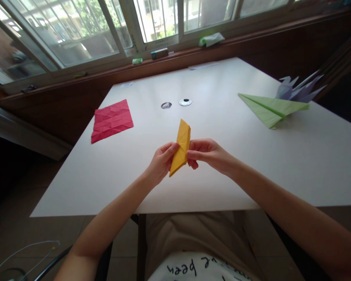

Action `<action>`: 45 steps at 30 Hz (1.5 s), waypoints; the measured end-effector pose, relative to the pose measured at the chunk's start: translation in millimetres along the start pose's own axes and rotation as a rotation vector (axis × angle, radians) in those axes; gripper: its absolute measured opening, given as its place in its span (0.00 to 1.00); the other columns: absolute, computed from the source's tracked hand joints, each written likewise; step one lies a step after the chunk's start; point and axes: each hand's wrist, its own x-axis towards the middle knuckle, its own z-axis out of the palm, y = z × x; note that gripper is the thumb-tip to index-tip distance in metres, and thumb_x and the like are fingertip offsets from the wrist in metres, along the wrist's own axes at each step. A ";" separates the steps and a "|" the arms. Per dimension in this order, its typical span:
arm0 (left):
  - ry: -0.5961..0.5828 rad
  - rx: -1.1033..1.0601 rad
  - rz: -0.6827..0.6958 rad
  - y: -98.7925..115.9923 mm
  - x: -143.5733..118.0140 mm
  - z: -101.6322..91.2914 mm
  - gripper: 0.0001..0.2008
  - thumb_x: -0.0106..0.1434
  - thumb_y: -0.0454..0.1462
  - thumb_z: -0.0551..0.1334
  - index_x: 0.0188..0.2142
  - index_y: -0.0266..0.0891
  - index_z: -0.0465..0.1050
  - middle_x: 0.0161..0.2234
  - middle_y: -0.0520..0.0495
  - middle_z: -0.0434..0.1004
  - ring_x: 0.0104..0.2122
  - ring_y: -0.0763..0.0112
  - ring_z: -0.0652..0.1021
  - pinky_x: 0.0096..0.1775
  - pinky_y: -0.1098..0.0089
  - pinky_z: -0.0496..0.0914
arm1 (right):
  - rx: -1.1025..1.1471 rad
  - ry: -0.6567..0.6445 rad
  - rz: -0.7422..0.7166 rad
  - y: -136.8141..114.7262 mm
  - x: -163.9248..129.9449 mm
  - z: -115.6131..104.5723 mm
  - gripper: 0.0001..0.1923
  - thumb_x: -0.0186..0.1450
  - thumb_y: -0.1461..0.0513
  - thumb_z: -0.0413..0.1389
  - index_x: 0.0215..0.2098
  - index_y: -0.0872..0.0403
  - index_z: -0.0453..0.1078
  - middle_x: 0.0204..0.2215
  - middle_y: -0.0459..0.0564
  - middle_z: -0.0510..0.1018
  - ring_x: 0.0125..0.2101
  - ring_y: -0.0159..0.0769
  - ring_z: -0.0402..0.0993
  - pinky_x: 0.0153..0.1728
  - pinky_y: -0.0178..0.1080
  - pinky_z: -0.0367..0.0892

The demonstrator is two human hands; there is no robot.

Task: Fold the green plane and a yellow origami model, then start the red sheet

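A folded yellow paper (pixel 182 142), long and pointed at both ends, is held upright over the white table (pixel 222 183). My left hand (pixel 161 162) pinches its lower left edge with thumb on top. On the opposite side, my right hand (pixel 207 154) grips the paper's right edge with its fingers curled. Both hands meet at the paper's middle, near the table's front edge.
A creased red paper sheet (pixel 112 120) lies flat at the left. A green folded paper shape (pixel 270 108) and a purple folded paper crane (pixel 298 89) sit at the right. Two small round holes (pixel 185 102) mark the table's middle. Small items line the window sill (pixel 159 53).
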 end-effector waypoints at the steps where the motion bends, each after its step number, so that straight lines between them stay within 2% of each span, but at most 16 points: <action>1: -0.035 -0.027 -0.043 0.9 0.3 0.3 0.16 0.56 0.48 0.63 0.27 0.35 0.68 0.16 0.56 0.64 0.14 0.84 0.64 0.16 0.81 0.58 | -0.048 0.046 -0.039 0.5 -0.5 0.9 0.12 0.58 0.57 0.59 0.23 0.57 0.67 0.18 0.43 0.71 0.18 0.24 0.66 0.20 0.30 0.63; 4: -0.088 -0.113 -0.184 6.2 0.3 2.3 0.15 0.55 0.45 0.63 0.25 0.35 0.67 0.14 0.58 0.61 0.11 0.86 0.60 0.13 0.82 0.53 | -0.327 0.337 -0.321 0.6 -2.2 2.1 0.10 0.56 0.58 0.61 0.24 0.55 0.68 0.19 0.43 0.71 0.20 0.26 0.66 0.21 0.32 0.64; 6: -0.107 -0.152 -0.266 10.0 -0.3 3.5 0.13 0.55 0.43 0.63 0.24 0.35 0.66 0.13 0.59 0.58 0.10 0.86 0.58 0.12 0.82 0.51 | -0.578 0.464 -0.562 -0.9 -3.0 1.2 0.08 0.54 0.59 0.63 0.27 0.53 0.71 0.25 0.46 0.74 0.27 0.31 0.70 0.29 0.36 0.69; 7: -0.121 -0.162 -0.295 11.3 -0.6 3.8 0.13 0.55 0.43 0.63 0.24 0.36 0.66 0.12 0.59 0.58 0.10 0.86 0.57 0.12 0.82 0.50 | -0.690 0.462 -0.655 -1.7 -3.0 0.5 0.08 0.53 0.60 0.64 0.30 0.52 0.72 0.30 0.48 0.76 0.32 0.34 0.72 0.34 0.39 0.70; 9: -0.146 -0.164 -0.329 11.5 -1.0 3.3 0.13 0.56 0.42 0.62 0.23 0.36 0.65 0.12 0.59 0.56 0.10 0.86 0.57 0.12 0.82 0.49 | -0.835 0.361 -0.759 -2.9 -2.7 -0.5 0.09 0.55 0.62 0.62 0.35 0.50 0.73 0.36 0.50 0.78 0.40 0.38 0.72 0.41 0.43 0.69; 11: -0.176 -0.144 -0.316 8.4 -1.0 2.0 0.14 0.56 0.43 0.62 0.22 0.36 0.64 0.13 0.58 0.58 0.11 0.86 0.58 0.13 0.81 0.50 | -0.873 0.268 -0.798 -2.5 -2.4 -0.2 0.09 0.58 0.65 0.60 0.38 0.50 0.73 0.35 0.49 0.79 0.38 0.36 0.74 0.40 0.42 0.70; 14: -0.216 -0.052 -0.166 0.1 -0.4 1.1 0.15 0.58 0.45 0.59 0.24 0.35 0.68 0.16 0.54 0.65 0.14 0.83 0.64 0.17 0.79 0.56 | -0.841 0.316 -0.812 -0.3 -2.9 1.5 0.09 0.60 0.67 0.57 0.39 0.51 0.74 0.30 0.49 0.79 0.31 0.32 0.75 0.32 0.37 0.72; 17: -0.102 0.087 0.162 -5.4 -0.1 2.5 0.09 0.59 0.41 0.61 0.36 0.38 0.72 0.29 0.50 0.74 0.26 0.77 0.74 0.26 0.77 0.66 | -0.811 0.458 -0.810 1.0 -4.3 2.5 0.09 0.59 0.67 0.58 0.38 0.51 0.75 0.29 0.48 0.79 0.29 0.31 0.74 0.29 0.34 0.71; 19: -0.025 0.165 0.378 -5.8 -0.5 3.0 0.12 0.57 0.37 0.64 0.42 0.41 0.71 0.36 0.49 0.75 0.33 0.74 0.76 0.32 0.75 0.68 | -0.807 0.504 -0.810 0.8 -5.1 2.5 0.10 0.58 0.67 0.59 0.38 0.51 0.75 0.29 0.48 0.78 0.29 0.31 0.74 0.28 0.34 0.71; 22: 0.026 0.256 0.561 -4.3 -2.0 1.9 0.11 0.57 0.36 0.64 0.41 0.42 0.73 0.37 0.48 0.76 0.33 0.73 0.76 0.33 0.73 0.70 | -0.801 0.548 -0.787 0.1 -6.0 2.9 0.11 0.57 0.66 0.60 0.39 0.49 0.75 0.30 0.48 0.78 0.29 0.31 0.74 0.28 0.34 0.71; 27: 0.009 0.366 0.592 -3.2 -5.2 0.8 0.13 0.56 0.35 0.65 0.42 0.41 0.73 0.39 0.45 0.77 0.35 0.70 0.78 0.33 0.73 0.72 | -0.800 0.571 -0.730 -0.7 -6.9 5.9 0.09 0.58 0.65 0.59 0.36 0.49 0.76 0.29 0.48 0.77 0.28 0.31 0.74 0.28 0.35 0.71; 33: 0.136 0.416 0.618 -1.6 -6.4 4.0 0.05 0.57 0.36 0.64 0.34 0.41 0.76 0.31 0.50 0.78 0.28 0.75 0.77 0.28 0.75 0.72 | -0.678 0.411 -0.698 -2.3 -7.8 6.1 0.07 0.58 0.64 0.59 0.36 0.52 0.76 0.30 0.50 0.76 0.27 0.30 0.72 0.24 0.33 0.68; 39: 0.140 0.471 0.711 -4.2 -7.3 2.9 0.06 0.57 0.34 0.64 0.35 0.42 0.76 0.35 0.49 0.78 0.31 0.75 0.77 0.30 0.75 0.73 | -0.512 0.357 -0.584 -5.3 -6.2 3.3 0.05 0.59 0.65 0.58 0.31 0.52 0.76 0.28 0.49 0.76 0.28 0.31 0.72 0.27 0.35 0.68; 45: 0.179 0.528 0.737 -5.3 -9.2 2.6 0.06 0.56 0.34 0.65 0.34 0.42 0.77 0.33 0.49 0.78 0.30 0.74 0.77 0.30 0.74 0.73 | -0.532 0.328 -0.570 -7.5 -6.0 3.4 0.04 0.58 0.65 0.58 0.30 0.51 0.76 0.28 0.48 0.76 0.28 0.31 0.73 0.28 0.36 0.69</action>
